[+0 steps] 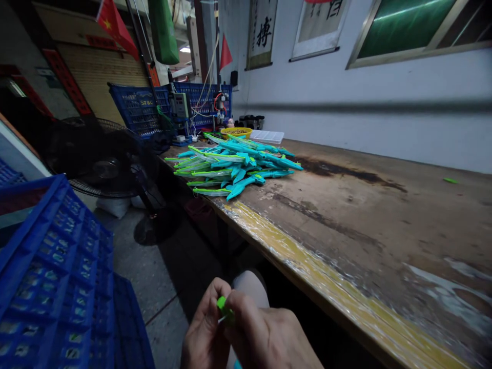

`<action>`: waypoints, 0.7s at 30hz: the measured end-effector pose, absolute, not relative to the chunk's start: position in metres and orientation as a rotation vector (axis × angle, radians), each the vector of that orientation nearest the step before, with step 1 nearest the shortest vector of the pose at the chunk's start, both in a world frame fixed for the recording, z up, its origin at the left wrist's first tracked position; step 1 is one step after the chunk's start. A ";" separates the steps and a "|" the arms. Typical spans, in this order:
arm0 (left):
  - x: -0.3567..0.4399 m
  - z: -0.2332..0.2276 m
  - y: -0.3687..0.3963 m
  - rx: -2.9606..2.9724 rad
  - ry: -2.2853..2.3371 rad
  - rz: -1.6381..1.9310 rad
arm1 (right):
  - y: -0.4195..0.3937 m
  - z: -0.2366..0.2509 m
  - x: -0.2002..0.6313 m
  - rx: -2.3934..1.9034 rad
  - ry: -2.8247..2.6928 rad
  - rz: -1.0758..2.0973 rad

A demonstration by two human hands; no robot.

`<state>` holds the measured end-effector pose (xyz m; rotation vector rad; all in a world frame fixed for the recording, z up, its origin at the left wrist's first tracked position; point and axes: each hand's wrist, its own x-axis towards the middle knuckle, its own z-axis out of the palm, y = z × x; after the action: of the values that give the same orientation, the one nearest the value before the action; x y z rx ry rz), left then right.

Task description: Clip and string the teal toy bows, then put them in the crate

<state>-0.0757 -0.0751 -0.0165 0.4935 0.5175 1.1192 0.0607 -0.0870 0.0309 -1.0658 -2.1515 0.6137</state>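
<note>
Low in the view, above my knee, my left hand [205, 328] and my right hand [271, 330] are together. A small bright-green plastic piece [222, 303] shows between their closed fingertips; most of it is hidden by the fingers. A scrap of teal [237, 364] peeks out below my hands, too little to tell what it belongs to. On the table ahead lies a heap of teal and lime-green plastic tools [234, 161], long and slim with bent handles and clear parts. Their exact kind cannot be made out.
The wooden table [346, 205] has a taped yellow edge. At its far end are a yellow bowl [236, 132] of small pieces, a white tray [267, 136] and blue crates [138, 110]. A black fan [103, 159] and a blue crate [57, 266] stand left.
</note>
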 end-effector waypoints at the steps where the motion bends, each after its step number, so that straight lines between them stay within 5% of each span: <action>1: -0.076 -0.016 -0.075 0.486 0.527 1.107 | -0.085 0.028 0.060 -1.062 -2.183 0.464; 8: -0.066 -0.008 -0.080 0.476 0.642 1.059 | -0.076 0.008 0.058 -1.075 -2.156 -0.342; 16: -0.058 -0.018 -0.076 0.620 0.746 0.966 | -0.052 0.067 0.086 -1.129 -1.701 -0.027; 21: -0.066 -0.015 -0.072 0.687 0.718 0.944 | -0.059 0.056 0.088 -1.104 -1.735 0.316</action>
<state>-0.0662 -0.0719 -0.0145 0.6867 0.7176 0.9445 0.0884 -0.0588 0.0557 -1.1043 -1.7345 0.3162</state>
